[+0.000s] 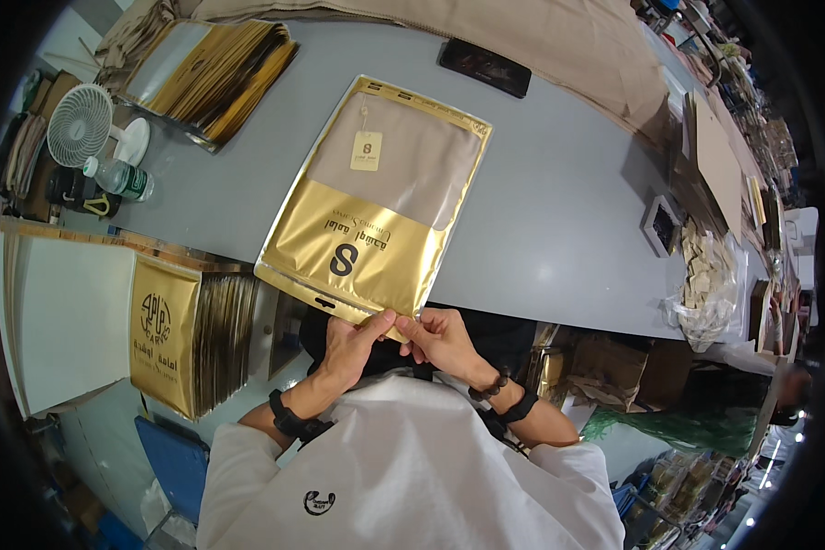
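Observation:
A flat gold packaging bag (pixel 390 252) lies tilted on the table, its near end reaching over the front edge. Its upper part is clear and shows folded beige cloth (pixel 399 151) with a small cream hang tag (pixel 367 151). My left hand (pixel 350 350) pinches the bag's near edge between thumb and fingers, towards the right corner. Close beside it, thumbs almost touching, my right hand (pixel 443 344) grips the same edge at the corner. The fingers under the bag are partly hidden.
The grey table (pixel 541 220) carries a stack of gold bags (pixel 215 78), a white fan (pixel 81 124), a water bottle (pixel 119 178) and a dark phone (pixel 485 68). Beige cloth (pixel 541 37) covers its far edge. More gold bags (pixel 192 339) stand in an open carton at left.

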Motion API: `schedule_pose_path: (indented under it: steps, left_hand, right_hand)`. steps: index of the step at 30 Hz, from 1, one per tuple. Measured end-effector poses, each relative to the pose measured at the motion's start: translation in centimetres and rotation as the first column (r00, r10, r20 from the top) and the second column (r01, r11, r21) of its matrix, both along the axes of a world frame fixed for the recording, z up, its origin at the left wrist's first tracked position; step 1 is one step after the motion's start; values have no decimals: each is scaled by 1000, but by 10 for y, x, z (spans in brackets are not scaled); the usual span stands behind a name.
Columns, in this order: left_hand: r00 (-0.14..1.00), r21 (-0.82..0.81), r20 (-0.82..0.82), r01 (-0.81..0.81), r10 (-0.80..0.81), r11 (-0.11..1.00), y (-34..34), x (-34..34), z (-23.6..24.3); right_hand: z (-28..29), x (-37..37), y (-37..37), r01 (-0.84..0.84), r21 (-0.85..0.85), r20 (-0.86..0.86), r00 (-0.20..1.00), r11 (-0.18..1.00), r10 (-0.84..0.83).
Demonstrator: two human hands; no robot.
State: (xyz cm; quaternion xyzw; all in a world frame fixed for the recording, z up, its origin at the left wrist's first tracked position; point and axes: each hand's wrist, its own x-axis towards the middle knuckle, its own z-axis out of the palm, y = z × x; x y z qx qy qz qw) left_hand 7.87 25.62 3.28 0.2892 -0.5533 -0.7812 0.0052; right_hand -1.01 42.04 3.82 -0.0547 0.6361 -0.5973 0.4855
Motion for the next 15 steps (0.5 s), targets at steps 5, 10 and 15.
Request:
schedule_pose_path:
  steps: [5,10,15]
  left_hand:
    - [1000,-1,-5,-9,9,1000,-4,2,3]
    - [974,-78,-9,-227,227,971,-39,4,4]
    - [915,25,-35,-402,402,915,-84,16,6]
  right_hand:
    - [8,2,-3,55,-33,25,998,998,-55]
    - [23,-5,13,78,56,15,997,995,-79]
    - [31,-19,35,188,90,-90,980,978,-180]
